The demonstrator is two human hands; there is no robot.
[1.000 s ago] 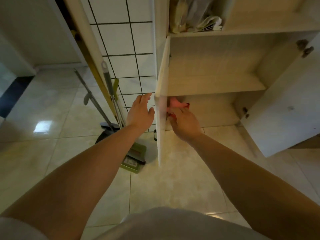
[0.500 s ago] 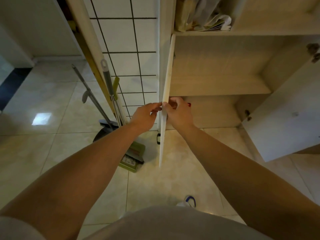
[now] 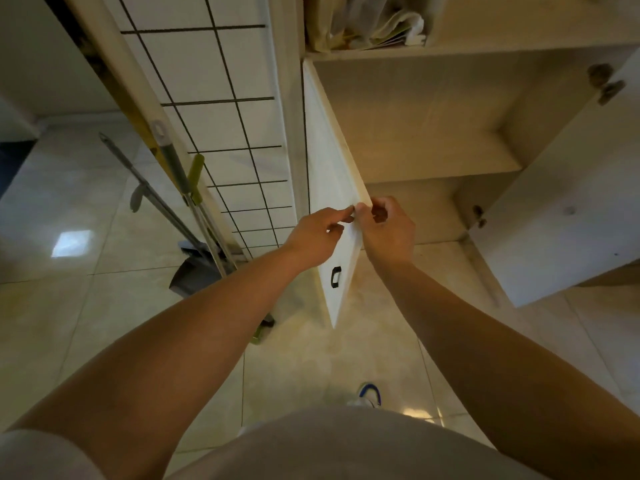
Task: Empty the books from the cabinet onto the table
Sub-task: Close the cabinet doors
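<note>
Head: both hands (image 3: 353, 233) on door edge (image 3: 360, 199)

Both bare forearms reach forward and converge ahead of the person's chest. The left hand (image 3: 317, 233) is seen back up, its index finger stretched out to the right and the other fingers curled under. The right hand (image 3: 389, 230) faces it, fingers bent, with thumb and forefinger closed in a pinch. The fingertips of the two hands meet or nearly meet.

Cream cabinet door (image 3: 329, 188); black handle (image 3: 336, 277)
</note>
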